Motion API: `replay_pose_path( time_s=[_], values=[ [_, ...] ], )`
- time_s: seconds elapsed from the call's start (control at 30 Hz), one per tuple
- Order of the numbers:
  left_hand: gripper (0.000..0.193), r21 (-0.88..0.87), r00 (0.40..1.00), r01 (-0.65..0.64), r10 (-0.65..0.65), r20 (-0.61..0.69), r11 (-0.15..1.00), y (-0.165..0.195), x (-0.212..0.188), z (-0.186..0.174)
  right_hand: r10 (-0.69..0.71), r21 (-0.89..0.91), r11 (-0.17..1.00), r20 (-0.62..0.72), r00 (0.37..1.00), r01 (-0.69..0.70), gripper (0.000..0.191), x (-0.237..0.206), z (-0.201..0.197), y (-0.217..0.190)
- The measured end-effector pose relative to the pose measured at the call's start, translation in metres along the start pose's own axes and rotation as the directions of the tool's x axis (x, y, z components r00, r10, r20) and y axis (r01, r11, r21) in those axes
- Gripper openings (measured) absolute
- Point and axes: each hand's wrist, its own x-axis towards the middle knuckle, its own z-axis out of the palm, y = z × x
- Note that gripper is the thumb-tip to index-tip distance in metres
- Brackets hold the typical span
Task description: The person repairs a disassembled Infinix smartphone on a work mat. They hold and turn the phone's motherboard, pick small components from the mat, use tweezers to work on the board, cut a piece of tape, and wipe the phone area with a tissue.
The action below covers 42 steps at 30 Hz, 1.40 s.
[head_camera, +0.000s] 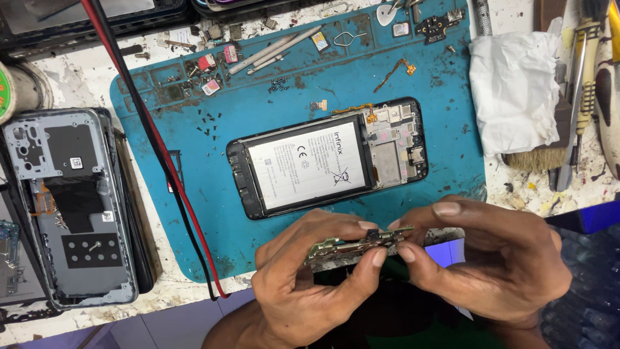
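Both hands (413, 258) pinched shut on circuit board (358, 244) — fingertips touching.

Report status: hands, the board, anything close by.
Left hand and right hand both pinch the small circuit board, held edge-on above the mat's near edge. Opened phone lies on the blue mat just beyond. Nothing between them.

- Opened phone (326, 158) with white battery, centre of the blue mat (258, 252).
- Grey back cover (68, 207), left.
- White cloth (513, 90), upper right.
- Possibly tweezers (274, 50), top centre.
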Motion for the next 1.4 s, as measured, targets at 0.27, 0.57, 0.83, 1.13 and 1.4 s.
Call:
replay_pose_path(
  time_s=[0.27, 0.57, 0.83, 1.13, 1.4],
  values=[
    [0.028, 0.032, 0.999, -0.036, 0.036, -0.010, 0.999, 0.000, 0.000, 0.003, -0.068, 0.061, 0.996, 0.096, 0.993, 0.062, 0.053, 0.000, -0.006, 0.003],
    [0.025, 0.003, 0.999, -0.043, 0.043, -0.013, 0.999, 0.000, -0.006, 0.005, 0.011, 0.411, 0.912, 0.023, 1.000, -0.020, 0.046, -0.019, 0.010, 0.021],
    [0.025, 0.058, 0.996, -0.092, 0.091, 0.013, 0.994, 0.004, -0.004, 0.008, 0.043, 0.308, 0.951, -0.025, 0.999, -0.033, 0.045, -0.028, 0.009, 0.021],
    [0.022, 0.039, 0.988, -0.150, 0.152, -0.036, 0.988, 0.002, -0.007, 0.011, 0.018, 0.498, 0.867, 0.003, 1.000, -0.017, 0.046, -0.025, 0.012, 0.029],
    [0.021, -0.015, 0.987, -0.144, 0.143, -0.078, 0.989, 0.001, -0.011, 0.009, -0.018, 0.488, 0.867, -0.165, 0.986, 0.098, 0.037, -0.026, 0.018, 0.035]
  ],
)
